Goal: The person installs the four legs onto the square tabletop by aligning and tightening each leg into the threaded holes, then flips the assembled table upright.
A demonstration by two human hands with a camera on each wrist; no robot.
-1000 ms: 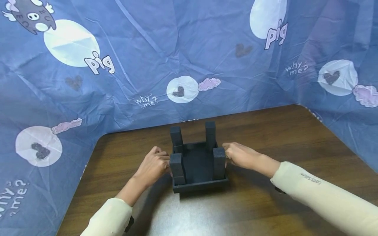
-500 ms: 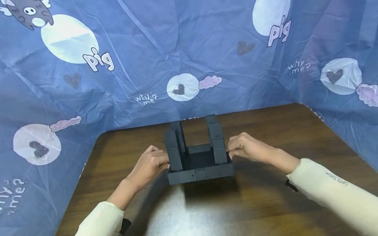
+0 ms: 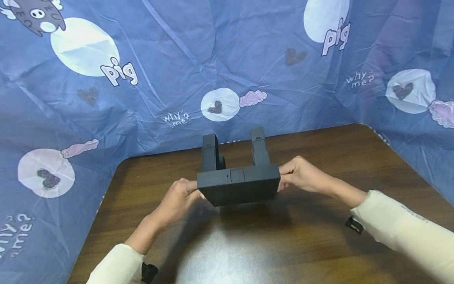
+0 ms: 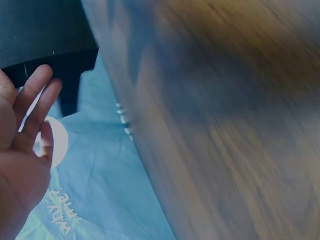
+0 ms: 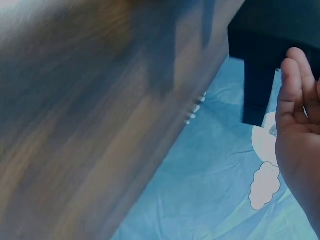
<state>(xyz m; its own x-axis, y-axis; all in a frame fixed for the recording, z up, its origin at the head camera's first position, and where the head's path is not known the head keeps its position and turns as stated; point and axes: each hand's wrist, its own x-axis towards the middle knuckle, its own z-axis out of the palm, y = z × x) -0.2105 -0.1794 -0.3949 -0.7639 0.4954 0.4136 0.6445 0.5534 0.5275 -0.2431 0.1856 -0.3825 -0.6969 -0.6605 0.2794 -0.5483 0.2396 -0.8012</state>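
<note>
Both hands hold a small black table (image 3: 238, 188) over the wooden tabletop, its flat face toward me and its block legs (image 3: 260, 146) pointing up and away to the back. A shadow lies below it. My left hand (image 3: 179, 199) pinches the left side at the rim; in the left wrist view, that hand's fingers (image 4: 35, 92) reach along the black edge. On the opposite side my right hand (image 3: 306, 175) grips the rim between thumb and fingers. The right wrist view shows its fingers (image 5: 292, 87) against the black side, with one leg (image 5: 258, 95) beyond. The far legs are mostly hidden.
A brown wooden tabletop (image 3: 354, 165) lies under the hands, with rounded far corners. Behind it and along both sides hangs a blue printed cloth (image 3: 170, 71). Black wrist straps (image 3: 354, 225) show below the cream sleeves (image 3: 400, 225).
The small black table was low over the tabletop with legs pointing up. Both hands have raised it and tipped it backward, so its flat face now shows. The right hand moved slightly right and up.
</note>
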